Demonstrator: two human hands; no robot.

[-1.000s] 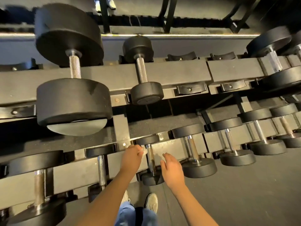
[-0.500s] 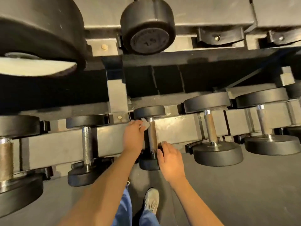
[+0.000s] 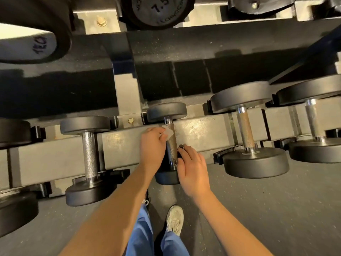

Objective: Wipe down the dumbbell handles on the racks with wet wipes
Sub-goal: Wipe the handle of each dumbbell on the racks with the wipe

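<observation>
Dumbbell handle (image 3: 171,145) was found on the lower rack rail (image 3: 55,156), centre of view. It was a short steel bar, knurled, with smooth polished collars, lying across the rail front to back. Its far head (image 3: 167,111) was a matte black rubber disc seated in a black cradle. The near head (image 3: 166,179) was mostly hidden under the hands.

A wet wipe (image 3: 168,133), small, white and crumpled, was pinched in the left hand (image 3: 152,145) and pressed to the handle's upper left side, just below the far collar. The right hand (image 3: 192,169) was laid over the near head, fingers nearly straight, fingertips touching the handle's lower right side; nothing was gripped by it. The hands were apart, one on each side of the bar.

The rail was flat grey painted metal, scuffed, glossy in patches, with a brass-coloured bolt (image 3: 131,120) just left of the far head. A similar dumbbell (image 3: 89,154) was racked to the left and a larger one (image 3: 245,130) to the right, each with bare rail between it and the wiped one. Above, a black head marked 7.5 (image 3: 160,10) was cut by the top edge. Speckled grey rubber floor (image 3: 276,209) lay open to the right. A pale shoe (image 3: 175,220) and blue trousers (image 3: 142,235) were seen below.
</observation>
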